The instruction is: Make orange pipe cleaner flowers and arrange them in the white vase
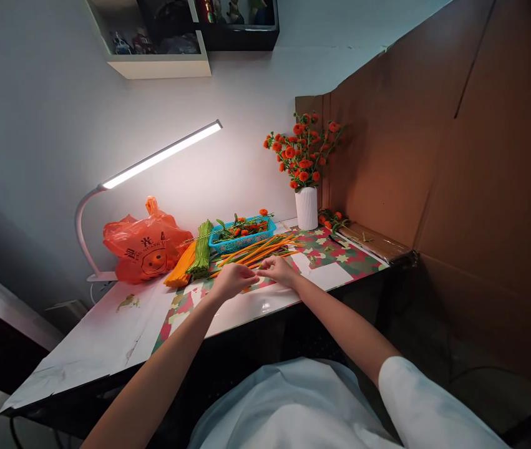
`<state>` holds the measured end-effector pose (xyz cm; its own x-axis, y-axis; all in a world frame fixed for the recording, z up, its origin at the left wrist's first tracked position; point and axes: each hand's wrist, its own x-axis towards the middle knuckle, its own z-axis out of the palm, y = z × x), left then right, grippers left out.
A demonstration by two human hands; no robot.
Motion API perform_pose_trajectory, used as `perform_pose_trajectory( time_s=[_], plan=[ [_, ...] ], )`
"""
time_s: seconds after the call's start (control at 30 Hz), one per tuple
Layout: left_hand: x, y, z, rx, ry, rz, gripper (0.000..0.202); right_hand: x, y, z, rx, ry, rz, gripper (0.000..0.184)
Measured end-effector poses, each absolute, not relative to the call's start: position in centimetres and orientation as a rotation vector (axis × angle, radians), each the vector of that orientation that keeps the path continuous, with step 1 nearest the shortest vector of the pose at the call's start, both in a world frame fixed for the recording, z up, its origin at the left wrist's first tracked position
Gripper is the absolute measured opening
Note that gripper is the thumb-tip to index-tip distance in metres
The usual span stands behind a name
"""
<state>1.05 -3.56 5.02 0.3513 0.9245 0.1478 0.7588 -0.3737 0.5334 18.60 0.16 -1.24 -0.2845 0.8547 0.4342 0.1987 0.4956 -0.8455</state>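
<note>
My left hand (233,280) and my right hand (280,272) meet above the front part of the table, fingertips pinched close together. What they pinch is too small to make out; a bit of orange shows just under the left fingers. Right behind them lies a loose spread of orange and green pipe cleaners (265,248). Left of the hands are a thick bundle of orange pipe cleaners (181,267) and a green bundle (202,249). A blue plastic basket (216,246) behind holds finished orange flowers on green stems.
A white ribbed vase (307,209) with orange flowers (303,149) stands at the back right, beside a tall cardboard sheet (387,156). At the left are a red plastic bag (148,240) and a lit desk lamp (165,154). Wall shelves (162,65) hang above.
</note>
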Motion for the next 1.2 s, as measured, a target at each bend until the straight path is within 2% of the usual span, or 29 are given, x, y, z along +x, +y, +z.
perform_pose_trajectory(
  time_s=[0.17,0.4,0.67,0.9,1.2],
  plan=[
    [2.2,-4.2,5.3,2.619,1.642,0.617,0.022,18.8,-0.1,-1.1,-0.919,-1.763,0.818,0.032],
    [0.3,-2.4,4.0,2.137,1.324,0.607,0.028,18.7,-0.6,-0.8,-0.834,-1.786,0.746,0.029],
    [-0.3,-2.5,3.4,1.814,1.046,0.708,0.053,18.7,-0.5,-0.6,-0.842,-1.711,1.041,0.042],
    [0.6,-3.3,2.3,1.878,1.106,0.911,0.051,18.7,0.0,-1.0,-0.811,-1.637,1.212,0.049],
    [-0.7,-2.7,3.1,1.894,1.05,0.655,0.055,18.8,-0.6,-0.5,-0.823,-1.674,1.13,0.038]
  ],
)
